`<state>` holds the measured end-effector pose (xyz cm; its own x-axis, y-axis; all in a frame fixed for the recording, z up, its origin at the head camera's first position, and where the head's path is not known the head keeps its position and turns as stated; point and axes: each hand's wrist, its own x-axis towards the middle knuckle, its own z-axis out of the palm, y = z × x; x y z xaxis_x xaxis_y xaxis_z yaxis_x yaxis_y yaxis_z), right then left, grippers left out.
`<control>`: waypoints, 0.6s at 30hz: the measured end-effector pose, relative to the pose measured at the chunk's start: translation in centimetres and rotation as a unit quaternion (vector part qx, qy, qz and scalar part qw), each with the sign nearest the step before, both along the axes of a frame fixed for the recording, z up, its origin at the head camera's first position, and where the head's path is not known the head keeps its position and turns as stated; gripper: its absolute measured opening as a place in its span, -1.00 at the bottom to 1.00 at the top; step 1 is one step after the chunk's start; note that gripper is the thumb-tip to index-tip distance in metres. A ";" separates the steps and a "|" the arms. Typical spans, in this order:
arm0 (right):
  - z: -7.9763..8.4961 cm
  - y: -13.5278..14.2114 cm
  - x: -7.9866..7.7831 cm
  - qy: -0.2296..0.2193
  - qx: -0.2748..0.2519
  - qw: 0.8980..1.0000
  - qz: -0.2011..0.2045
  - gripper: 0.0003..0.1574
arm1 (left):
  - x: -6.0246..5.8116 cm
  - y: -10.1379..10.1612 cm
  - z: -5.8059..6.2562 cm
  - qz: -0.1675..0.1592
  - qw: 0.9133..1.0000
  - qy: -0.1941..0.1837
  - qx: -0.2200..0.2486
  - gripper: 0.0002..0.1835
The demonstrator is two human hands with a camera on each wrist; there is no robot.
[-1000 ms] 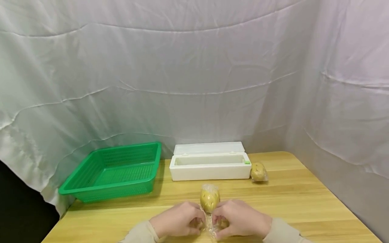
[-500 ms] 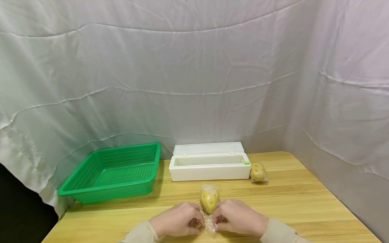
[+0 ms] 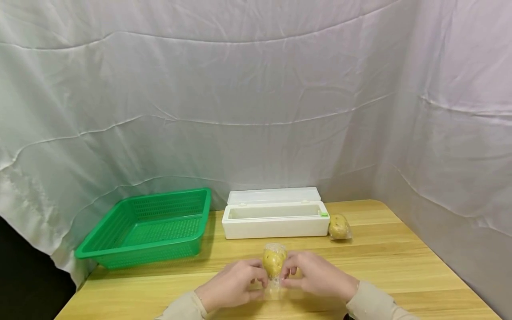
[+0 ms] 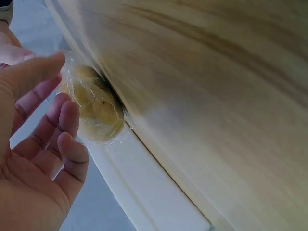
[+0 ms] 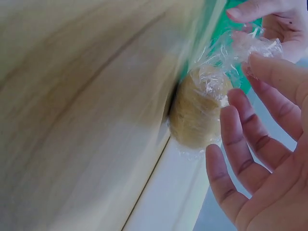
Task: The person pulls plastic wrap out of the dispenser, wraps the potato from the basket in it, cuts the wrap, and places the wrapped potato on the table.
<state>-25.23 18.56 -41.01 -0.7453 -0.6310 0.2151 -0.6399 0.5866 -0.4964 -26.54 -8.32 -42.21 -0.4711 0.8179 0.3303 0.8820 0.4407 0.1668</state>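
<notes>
A potato (image 3: 274,263) wrapped in cling film lies on the table between both hands. In the head view, loose film (image 3: 274,289) trails from its near end. My right hand (image 3: 316,275) pinches that film between thumb and index finger, and its other fingers spread beside the potato in the right wrist view. At the potato's left, my left hand (image 3: 236,284) has loosely bent fingers close to the film. A gap shows between its thumb and index finger in the right wrist view. Whether its fingertips touch the film is hard to tell.
Behind the potato stands a long white box (image 3: 276,227) with its lid raised and a green slider on the rim. A second wrapped potato (image 3: 338,226) lies against the box's right end. A green basket (image 3: 150,249) sits at left on the wooden table (image 3: 384,258).
Both hands have shifted slightly away from me, up beside the potato, and the left fingers have loosened. The film tail shows more plainly between them. The potato has barely moved.
</notes>
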 end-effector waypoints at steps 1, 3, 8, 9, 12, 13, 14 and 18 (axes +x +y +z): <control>0.0 0.1 -0.1 -0.003 -0.005 1.000 -0.003 -0.93 | 0.0 0.0 0.0 0.003 1.000 -0.001 0.005 -0.82; 0.0 0.2 -0.3 -0.007 -0.016 1.000 -0.007 -0.92 | -0.1 -0.1 0.0 0.013 1.000 -0.005 0.013 -0.84; 0.2 0.3 -0.7 -0.001 -0.032 0.999 -0.025 -0.89 | -0.1 -0.2 0.1 0.045 0.999 -0.015 0.006 -0.71; 0.3 0.3 -0.7 0.001 -0.036 0.999 -0.028 -0.88 | -0.1 -0.2 0.0 0.050 0.999 -0.013 0.002 -0.70; 0.2 0.3 -1.1 0.007 -0.042 0.998 -0.036 -0.88 | -0.1 0.0 0.0 0.060 0.998 -0.002 -0.002 -0.77; 0.2 0.3 -1.2 0.005 -0.044 0.998 -0.039 -0.88 | -0.2 0.0 0.0 0.061 0.998 0.004 -0.001 -0.80; 0.2 0.3 -1.3 0.005 -0.046 0.998 -0.042 -0.89 | -0.2 0.1 -0.1 0.061 0.998 0.009 0.002 -0.82; 0.0 0.3 -1.8 0.006 -0.052 0.997 -0.055 -0.87 | -0.4 0.2 0.0 0.062 0.998 0.014 0.024 -0.85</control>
